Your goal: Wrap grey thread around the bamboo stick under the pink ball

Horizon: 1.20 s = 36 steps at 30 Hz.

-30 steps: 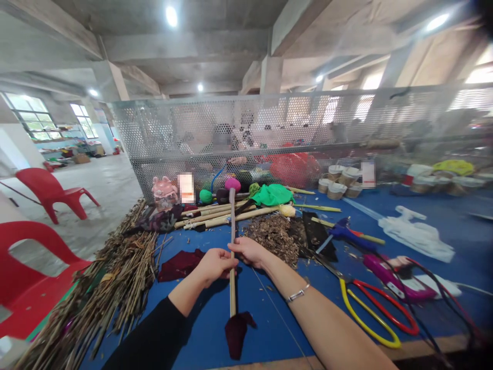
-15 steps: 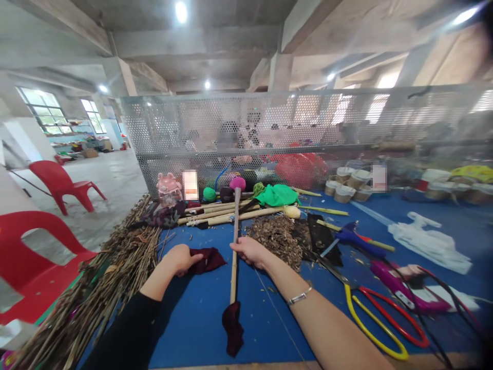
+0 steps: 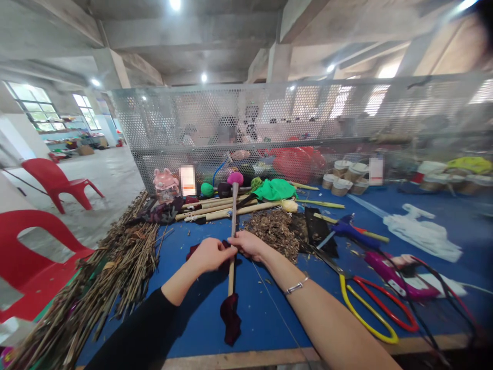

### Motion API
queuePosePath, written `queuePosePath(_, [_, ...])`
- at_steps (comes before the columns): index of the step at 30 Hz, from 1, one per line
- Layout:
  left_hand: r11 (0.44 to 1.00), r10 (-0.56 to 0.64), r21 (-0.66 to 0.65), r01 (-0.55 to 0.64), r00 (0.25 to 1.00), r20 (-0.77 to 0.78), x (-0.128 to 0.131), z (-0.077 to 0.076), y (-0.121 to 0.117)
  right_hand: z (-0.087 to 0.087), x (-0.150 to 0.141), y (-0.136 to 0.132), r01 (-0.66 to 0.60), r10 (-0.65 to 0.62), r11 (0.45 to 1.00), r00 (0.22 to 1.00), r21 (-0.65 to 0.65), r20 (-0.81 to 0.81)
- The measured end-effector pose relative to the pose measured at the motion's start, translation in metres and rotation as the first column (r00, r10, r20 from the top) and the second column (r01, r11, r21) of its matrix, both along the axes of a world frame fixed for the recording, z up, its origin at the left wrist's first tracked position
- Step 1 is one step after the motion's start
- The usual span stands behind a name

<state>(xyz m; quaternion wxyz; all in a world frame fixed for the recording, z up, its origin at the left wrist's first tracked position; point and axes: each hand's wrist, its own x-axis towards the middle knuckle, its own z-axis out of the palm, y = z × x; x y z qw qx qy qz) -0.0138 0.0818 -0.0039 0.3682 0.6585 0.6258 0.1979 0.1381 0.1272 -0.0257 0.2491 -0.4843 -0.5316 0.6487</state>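
Observation:
A long thin stick (image 3: 231, 277) lies lengthwise in front of me on the blue tabletop, its upper part greyish and wrapped-looking. My right hand (image 3: 249, 245) pinches it around the middle. Pressed close from the other side is my left hand (image 3: 214, 255), closed on a dark maroon cloth piece (image 3: 192, 250), partly hidden under the fingers, at the stick. Another maroon cloth piece (image 3: 231, 319) sits at the stick's near end. Beyond the far end is a magenta ball (image 3: 235, 179).
Dry twigs (image 3: 111, 277) are heaped at left, beside red chairs (image 3: 57, 180). Brown plant scraps (image 3: 275, 228) lie mid-table. At right are large scissors (image 3: 370, 303), a purple glue gun (image 3: 400, 275) and a white plastic bag (image 3: 421, 231). A perforated metal screen (image 3: 162, 123) stands behind.
My left hand has moved right with the maroon cloth and now meets the stick beside my right hand. My right hand still grips the stick. The view has shifted slightly.

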Motion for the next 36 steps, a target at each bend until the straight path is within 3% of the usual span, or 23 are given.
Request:
queuePosePath(2, [0.996, -0.066, -0.048, 0.070, 0.995, 0.076, 0.005, -0.004, -0.005, 0.001, 0.002, 0.000, -0.009, 0.009, 1.000, 1.000, -0.006, -0.021])
queuePosePath(4, [0.989, -0.069, -0.109, 0.100, 0.965, 0.253, 0.011, -0.007, -0.009, 0.004, 0.006, 0.000, -0.030, 0.029, 0.999, 0.998, -0.019, -0.053])
queuePosePath(7, [0.954, 0.014, -0.254, 0.159, 0.824, 0.567, 0.015, -0.006, -0.013, 0.007, 0.016, 0.002, -0.106, 0.096, 0.993, 0.978, -0.045, -0.183])
queuePosePath(10, [0.894, 0.116, -0.374, 0.247, 0.679, 0.725, 0.012, 0.000, -0.015, 0.009, 0.020, 0.003, -0.196, 0.162, 0.978, 0.923, -0.064, -0.350])
queuePosePath(12, [0.862, 0.140, -0.413, 0.295, 0.642, 0.753, 0.008, 0.001, -0.015, 0.008, 0.018, 0.002, -0.192, 0.160, 0.980, 0.918, -0.054, -0.362])
queuePosePath(14, [0.877, 0.118, -0.392, 0.279, 0.664, 0.738, 0.005, -0.001, -0.015, 0.005, 0.013, 0.000, -0.134, 0.121, 0.991, 0.948, -0.022, -0.296])
queuePosePath(17, [0.962, 0.104, -0.260, 0.090, 0.756, 0.646, 0.005, -0.007, -0.014, 0.003, 0.004, -0.003, -0.070, 0.071, 0.998, 0.979, 0.011, -0.190])
queuePosePath(19, [0.972, 0.141, -0.236, 0.020, 0.752, 0.644, 0.007, -0.010, -0.012, 0.004, 0.002, -0.005, -0.064, 0.063, 0.998, 0.982, 0.004, -0.180])
queuePosePath(25, [0.933, 0.172, -0.332, 0.140, 0.637, 0.752, 0.009, -0.003, -0.012, 0.011, 0.005, -0.004, -0.086, 0.076, 0.996, 0.965, -0.031, -0.251])
queuePosePath(28, [0.929, 0.160, -0.341, 0.143, 0.677, 0.718, 0.007, -0.008, -0.012, 0.009, 0.003, -0.005, -0.056, 0.055, 0.998, 0.984, -0.001, -0.172])
queuePosePath(31, [0.966, 0.161, -0.257, 0.015, 0.744, 0.648, 0.005, -0.018, -0.010, 0.005, -0.001, -0.006, -0.037, 0.039, 0.999, 0.991, 0.018, -0.130])
queuePosePath(33, [0.975, 0.157, -0.223, -0.009, 0.740, 0.655, 0.005, -0.021, -0.009, 0.006, -0.002, -0.007, -0.035, 0.038, 0.999, 0.992, 0.022, -0.123])
queuePosePath(36, [0.959, 0.152, -0.273, 0.074, 0.681, 0.717, 0.005, -0.015, -0.009, 0.011, 0.002, -0.006, -0.069, 0.064, 0.997, 0.972, -0.016, -0.225])
